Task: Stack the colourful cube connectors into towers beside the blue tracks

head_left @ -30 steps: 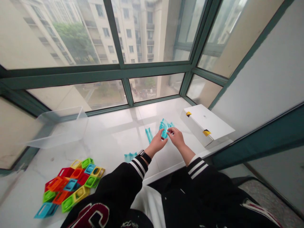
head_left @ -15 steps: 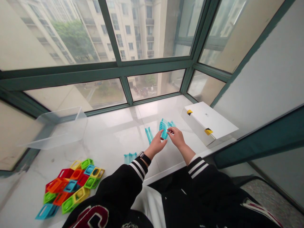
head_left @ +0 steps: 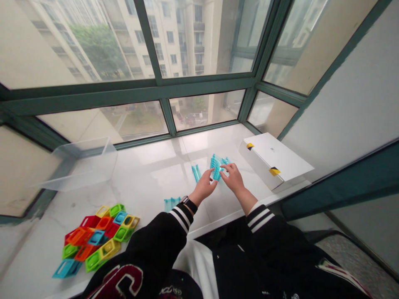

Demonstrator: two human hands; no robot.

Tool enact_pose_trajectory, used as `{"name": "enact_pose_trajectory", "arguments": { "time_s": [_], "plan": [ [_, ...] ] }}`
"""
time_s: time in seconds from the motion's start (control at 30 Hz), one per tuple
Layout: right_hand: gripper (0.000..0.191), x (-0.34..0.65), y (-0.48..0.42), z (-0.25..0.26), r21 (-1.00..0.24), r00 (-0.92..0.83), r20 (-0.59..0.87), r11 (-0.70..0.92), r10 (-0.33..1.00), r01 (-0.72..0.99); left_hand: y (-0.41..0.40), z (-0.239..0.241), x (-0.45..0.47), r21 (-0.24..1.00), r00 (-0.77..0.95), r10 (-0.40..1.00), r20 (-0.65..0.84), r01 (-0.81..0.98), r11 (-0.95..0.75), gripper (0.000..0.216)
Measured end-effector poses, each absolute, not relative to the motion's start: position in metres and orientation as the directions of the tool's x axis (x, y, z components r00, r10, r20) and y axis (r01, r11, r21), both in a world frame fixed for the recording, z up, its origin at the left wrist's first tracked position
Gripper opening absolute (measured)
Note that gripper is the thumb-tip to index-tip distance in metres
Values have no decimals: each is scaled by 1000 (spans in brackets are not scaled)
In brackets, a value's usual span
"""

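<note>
My left hand and my right hand meet over the white sill, both closed around a curved translucent blue track piece with ridges. Left fingers pinch its near left side; the right thumb and fingertips grip its right edge. Just behind it lie more blue pieces, partly covered. To the left of my left hand rests a straight blue track piece. Closer to me, beside the watch on my left wrist, are further short blue pieces, partly hidden by the sleeve.
Several coloured hollow blocks lie grouped at the left front. A clear plastic bin stands behind them by the window. On the right, a white box with yellow-black tape tabs sits near the wall. Green window frames bound the sill.
The view has shifted slightly. Both hands stay at the curved track piece, and the right fingers have changed their grip a little on its right edge.
</note>
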State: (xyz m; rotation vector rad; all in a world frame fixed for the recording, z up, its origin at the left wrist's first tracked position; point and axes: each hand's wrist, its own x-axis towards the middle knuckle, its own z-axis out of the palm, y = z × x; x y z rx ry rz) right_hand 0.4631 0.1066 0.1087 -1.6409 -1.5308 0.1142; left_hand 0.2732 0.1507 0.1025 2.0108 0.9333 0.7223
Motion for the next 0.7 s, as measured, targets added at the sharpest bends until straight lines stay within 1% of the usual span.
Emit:
{"name": "enact_pose_trajectory", "arguments": {
  "time_s": [0.07,0.13,0.2,0.27,0.37,0.47,0.53,0.63,0.7],
  "plan": [
    [27,454,101,121,-603,251,529,151,811,783,152,109,267,782,568,798,202,397,-480,49],
    [21,439,94,135,-603,212,559,218,801,768,154,117,259,695,572,788,229,470,-543,34],
    [17,416,87,148,-611,103,571,338,815,716,155,125,249,583,599,768,225,549,-599,21],
    [14,387,79,160,-604,-68,584,489,809,629,155,132,240,494,647,740,183,591,-638,14],
    [15,339,67,170,-544,-310,612,672,727,502,153,138,226,439,699,704,122,599,-670,13],
    [25,299,58,175,-428,-515,611,798,601,425,151,140,216,381,693,718,68,647,-661,18],
    [30,279,54,176,-362,-593,577,827,561,430,151,139,212,335,672,740,21,693,-638,18],
    [37,259,49,178,-289,-646,499,813,578,504,148,137,204,277,642,765,-47,744,-608,19],
    [45,249,44,182,-248,-673,453,808,585,535,145,137,197,250,627,775,-80,766,-593,22]
  ]
}}
